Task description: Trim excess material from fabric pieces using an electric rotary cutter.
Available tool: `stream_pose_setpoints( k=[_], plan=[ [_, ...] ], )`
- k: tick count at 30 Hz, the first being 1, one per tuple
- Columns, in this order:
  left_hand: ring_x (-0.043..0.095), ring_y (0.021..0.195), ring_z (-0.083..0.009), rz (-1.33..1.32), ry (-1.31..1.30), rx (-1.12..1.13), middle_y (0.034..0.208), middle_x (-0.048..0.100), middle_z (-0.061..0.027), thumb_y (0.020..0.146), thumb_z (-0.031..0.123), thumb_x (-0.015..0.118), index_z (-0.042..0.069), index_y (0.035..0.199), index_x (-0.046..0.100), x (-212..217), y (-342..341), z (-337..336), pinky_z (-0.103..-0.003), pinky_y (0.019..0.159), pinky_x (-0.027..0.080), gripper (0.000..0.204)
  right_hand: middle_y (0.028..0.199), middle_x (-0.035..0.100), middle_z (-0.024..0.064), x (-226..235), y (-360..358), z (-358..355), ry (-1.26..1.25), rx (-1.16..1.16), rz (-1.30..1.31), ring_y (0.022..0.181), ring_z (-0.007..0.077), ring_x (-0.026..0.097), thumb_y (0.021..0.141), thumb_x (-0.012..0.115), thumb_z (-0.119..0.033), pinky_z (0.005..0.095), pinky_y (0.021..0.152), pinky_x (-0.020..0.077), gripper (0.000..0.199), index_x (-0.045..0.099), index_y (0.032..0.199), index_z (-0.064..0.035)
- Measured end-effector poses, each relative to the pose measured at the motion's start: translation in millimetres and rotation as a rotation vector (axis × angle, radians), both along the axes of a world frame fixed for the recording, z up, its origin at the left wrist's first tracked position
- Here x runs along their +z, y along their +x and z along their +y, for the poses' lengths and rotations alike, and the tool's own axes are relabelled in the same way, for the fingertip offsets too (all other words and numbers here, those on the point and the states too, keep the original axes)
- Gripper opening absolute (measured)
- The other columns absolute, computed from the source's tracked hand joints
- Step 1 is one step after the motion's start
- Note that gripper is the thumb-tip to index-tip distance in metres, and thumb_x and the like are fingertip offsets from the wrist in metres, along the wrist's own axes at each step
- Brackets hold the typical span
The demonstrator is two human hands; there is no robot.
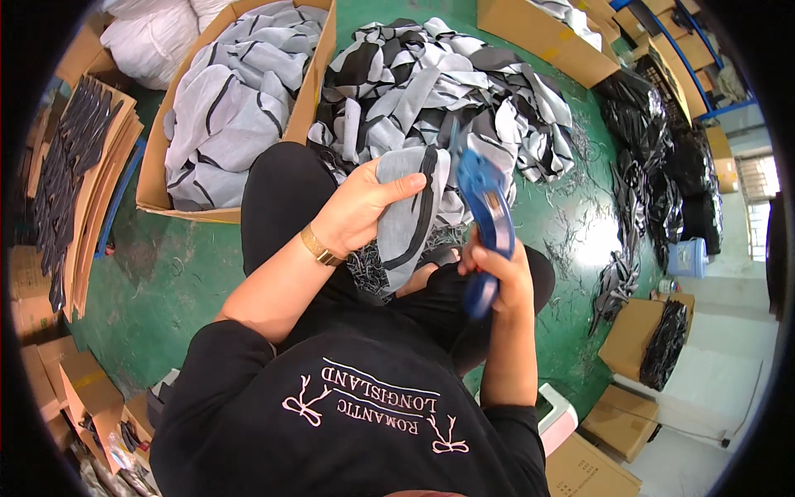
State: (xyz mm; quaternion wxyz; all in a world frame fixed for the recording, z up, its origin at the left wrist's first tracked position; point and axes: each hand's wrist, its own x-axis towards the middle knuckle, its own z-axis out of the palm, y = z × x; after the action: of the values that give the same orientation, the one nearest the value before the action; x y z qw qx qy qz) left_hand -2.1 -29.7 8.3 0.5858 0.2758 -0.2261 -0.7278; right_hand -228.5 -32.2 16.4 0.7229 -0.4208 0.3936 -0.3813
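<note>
My left hand (364, 203) pinches a light grey fabric piece (402, 240) with a black band along its edge, the thumb lying over it. In my right hand (505, 269) is a pair of blue-handled shears (484, 195), its slim tip pointing up and away, beside the fabric's right edge. Motion blurs the shears, and I cannot tell whether the blades are apart. Both hands are above my lap. Beyond them, a large heap of grey and black fabric pieces (422, 91) lies on the floor.
To the left stands a cardboard box (178, 203) full of similar grey pieces. Cut black scraps (571, 157) litter the green floor (166, 286). Black plastic bags (638, 116) and a blue bucket (687, 258) are along the right. Stacked cardboard with black strips (103, 195) stands far left.
</note>
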Motion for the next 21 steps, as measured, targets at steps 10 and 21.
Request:
stream_pose_setpoints(
  k=[10, 21],
  plan=[
    [0.064, 0.090, -0.0129, 0.114, 0.011, -0.121, 0.103, 0.067, -0.0044, 0.091, 0.014, 0.063, 0.001, 0.114, 0.060, -4.6, 9.2, -8.2, -0.029, 0.082, 0.052, 0.027, 0.059, 0.048, 0.0058, -11.5, -30.2, 31.1, 0.279, 0.267, 0.007, 0.048, 0.0177, 0.047, 0.059, 0.073, -0.009, 0.0284, 0.044, 0.0420, 0.041, 0.053, 0.093, 0.0042],
    [0.064, 0.086, -0.0126, 0.115, 0.005, -0.145, 0.096, 0.066, -0.0034, 0.089, 0.013, 0.065, 0.003, 0.110, 0.060, 4.3, -3.6, -1.1, -0.028, 0.077, 0.054, 0.024, 0.058, 0.045, 0.0047, -13.5, -21.8, 38.2, 0.319, 0.253, -0.120, 0.050, 0.0154, 0.044, 0.061, 0.072, -0.008, 0.0274, 0.043, 0.0408, 0.039, 0.052, 0.092, 0.0026]
  ],
)
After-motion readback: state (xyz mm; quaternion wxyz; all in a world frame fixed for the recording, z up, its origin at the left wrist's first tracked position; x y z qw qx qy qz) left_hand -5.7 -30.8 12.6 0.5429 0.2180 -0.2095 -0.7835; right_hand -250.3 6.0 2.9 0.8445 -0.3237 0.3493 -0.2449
